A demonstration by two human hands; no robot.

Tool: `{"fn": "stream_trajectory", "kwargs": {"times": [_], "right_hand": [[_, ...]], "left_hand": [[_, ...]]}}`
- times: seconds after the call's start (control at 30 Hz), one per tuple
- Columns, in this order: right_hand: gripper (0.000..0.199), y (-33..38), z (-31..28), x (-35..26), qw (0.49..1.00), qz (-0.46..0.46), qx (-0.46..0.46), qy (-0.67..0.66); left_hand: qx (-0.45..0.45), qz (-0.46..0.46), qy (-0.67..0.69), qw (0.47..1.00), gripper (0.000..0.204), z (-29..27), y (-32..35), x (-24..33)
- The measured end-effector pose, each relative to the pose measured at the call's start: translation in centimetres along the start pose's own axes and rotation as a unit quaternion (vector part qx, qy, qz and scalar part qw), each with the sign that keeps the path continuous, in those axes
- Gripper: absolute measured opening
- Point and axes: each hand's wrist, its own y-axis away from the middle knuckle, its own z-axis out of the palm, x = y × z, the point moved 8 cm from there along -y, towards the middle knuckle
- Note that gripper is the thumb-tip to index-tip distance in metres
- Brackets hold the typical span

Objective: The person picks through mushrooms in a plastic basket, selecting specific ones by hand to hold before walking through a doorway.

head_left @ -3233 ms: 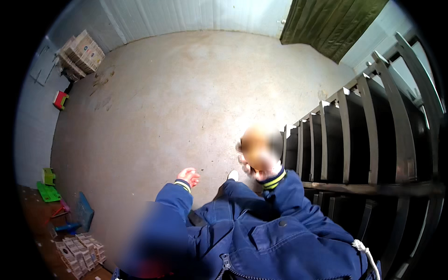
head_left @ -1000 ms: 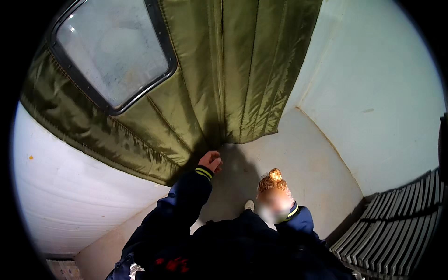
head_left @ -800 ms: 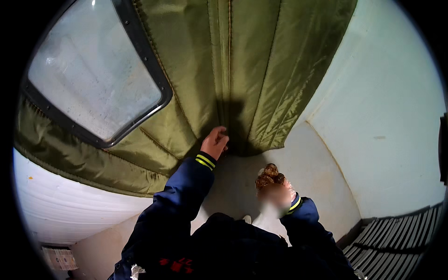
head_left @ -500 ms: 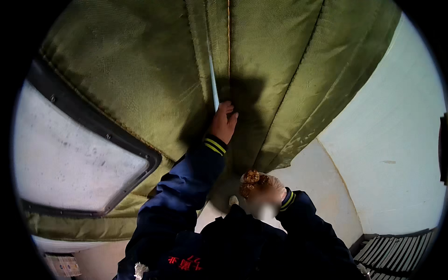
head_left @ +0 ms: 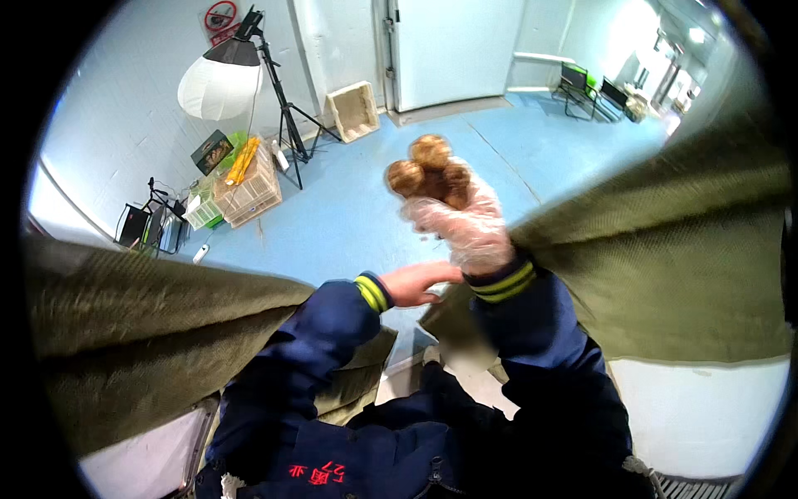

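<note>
My right hand, in a thin clear plastic glove, is raised in front of me. It is closed around a few round brown mushrooms, blurred a little by motion. My left hand is bare, with its fingers stretched out toward the right cuff. Whether it touches the right wrist I cannot tell. Heavy olive-green quilted curtain panels hang to both sides of me: a left panel along my left arm and a right panel beside my right arm.
Beyond the curtain lies a blue floor. At the left stand a lamp on a tripod, stacked plastic crates and black equipment. A pale crate leans near a white door. Folding chairs stand far right.
The curtain has parted, and the blue-floored room beyond now shows. My right hand has risen and moved forward with the mushrooms. My left hand has left the curtain slit and come down near the right wrist.
</note>
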Motion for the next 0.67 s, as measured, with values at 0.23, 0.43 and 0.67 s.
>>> {"fn": "stream_trajectory", "kwargs": {"times": [0.23,0.43,0.67], "right_hand": [[0.045,-3.9,-16.7,-6.1,0.974,-0.122,0.160,0.104],[0.056,-10.4,-26.5,-6.4,0.896,-0.064,0.319,0.303],[0.068,-17.8,-31.3,5.1,0.913,0.116,0.249,0.301]], "left_hand": [[0.073,-0.565,-0.232,0.788,0.046,-7.2,27.0,-19.4],[0.020,-0.758,-0.209,0.618,0.027,-2.0,40.4,-23.8],[-0.040,-0.870,0.023,0.490,0.055,6.4,46.9,-25.3]]}}
